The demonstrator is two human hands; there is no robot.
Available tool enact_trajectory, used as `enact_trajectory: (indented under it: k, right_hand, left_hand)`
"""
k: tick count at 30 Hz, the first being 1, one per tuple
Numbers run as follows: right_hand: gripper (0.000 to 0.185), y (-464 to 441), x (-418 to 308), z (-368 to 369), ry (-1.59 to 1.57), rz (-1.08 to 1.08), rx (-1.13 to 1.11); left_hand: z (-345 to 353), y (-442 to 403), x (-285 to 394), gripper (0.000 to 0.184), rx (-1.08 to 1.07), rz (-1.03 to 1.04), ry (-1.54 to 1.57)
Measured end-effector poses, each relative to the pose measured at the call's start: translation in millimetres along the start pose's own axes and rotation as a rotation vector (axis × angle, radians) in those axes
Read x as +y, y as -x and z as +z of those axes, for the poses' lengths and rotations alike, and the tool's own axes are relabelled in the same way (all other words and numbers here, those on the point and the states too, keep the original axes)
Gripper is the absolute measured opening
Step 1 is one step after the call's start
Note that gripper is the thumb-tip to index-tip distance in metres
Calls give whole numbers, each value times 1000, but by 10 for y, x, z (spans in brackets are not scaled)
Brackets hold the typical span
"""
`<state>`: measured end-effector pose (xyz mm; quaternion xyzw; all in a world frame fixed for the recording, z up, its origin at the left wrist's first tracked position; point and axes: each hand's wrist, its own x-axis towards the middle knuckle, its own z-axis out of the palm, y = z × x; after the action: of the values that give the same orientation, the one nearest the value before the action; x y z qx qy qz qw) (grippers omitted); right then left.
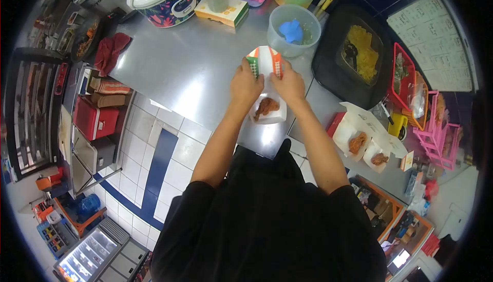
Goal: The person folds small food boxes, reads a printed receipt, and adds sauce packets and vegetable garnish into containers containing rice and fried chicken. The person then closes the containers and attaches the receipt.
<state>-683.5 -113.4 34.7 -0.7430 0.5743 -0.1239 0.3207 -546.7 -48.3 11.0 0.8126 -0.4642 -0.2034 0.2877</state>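
Both my hands grip a small paper food box with white, green and orange print (265, 59) over the steel counter. My left hand (246, 83) is closed on its left side, fingers curled against the green panel. On the orange side, my right hand (289, 83) holds it with thumb and fingers. Just below my hands, nearer my body, a white paper tray (278, 116) rests on the counter. A piece of fried chicken (267, 107) lies in that tray. My wrists pass on either side of it.
A clear tub with a blue scoop (291, 31) stands beyond the box. To the right are a black tray (328, 59), a container of yellow food (362, 51) and an open carton (346, 128) with fried chicken. A patterned rice cooker (169, 7) stands at the back left.
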Motion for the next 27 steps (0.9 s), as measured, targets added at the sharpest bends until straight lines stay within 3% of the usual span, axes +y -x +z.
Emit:
enact_trajectory:
  k: [4, 6, 8, 9, 10, 11, 13, 14, 15, 18, 20, 21, 23, 24, 26, 27]
  right_hand:
    - [59, 89, 315, -206, -129, -95, -92]
    - [55, 230, 601, -285, -188, -175, -121]
    - [52, 417, 812, -249, -253, -255, -146]
    - [48, 530, 886, -212, -57, -360, -172]
    - [45, 655, 962, -149, 140, -459, -202]
    - [45, 750, 1037, -52, 138, -448, -189]
    - [48, 869, 1080, 75, 238, -692, -62]
    - [58, 983, 1063, 79, 135, -510, -176]
    - [58, 1022, 990, 73, 133, -503, -168]
    - [63, 1117, 887, 247, -455, -53, -150]
    - [63, 1084, 929, 386, -549, 29, -141]
    - [63, 1052, 998, 454, -638, 107, -141]
    - [60, 1009, 1213, 578, -686, 48, -146]
    - [56, 1026, 1171, 538, -839, 105, -151]
    - [48, 1103, 1059, 363, -1217, 205, -171]
    - [48, 1147, 1062, 299, -1226, 203, -157]
  left_hand:
    - [-129, 20, -220, 70, -74, 167, 53]
    - [-287, 139, -441, 61, -164, 355, 320]
    - [-344, 318, -640, 57, -191, 588, 189]
    - [-336, 384, -767, 57, -204, 605, 189]
    - [-336, 454, -876, 59, -241, 806, 46]
    - [-330, 511, -973, 60, -270, 1006, -101]
    - [-440, 597, -973, 57, -316, 1041, -193]
    - [-467, 586, -948, 56, -358, 1054, -285]
    - [-524, 562, -837, 56, -363, 1064, -286]
    - [-536, 534, -503, 59, -400, 986, -166]
    - [-325, 505, -401, 62, -461, 780, -166]
    - [-283, 487, -326, 62, -464, 796, -169]
    - [-205, 460, -170, 70, -566, 535, -60]
    - [-168, 452, -149, 70, -573, 550, -63]
    - [-99, 437, -142, 83, -611, 389, 351]
    - [-82, 478, -84, 83, -619, 401, 343]
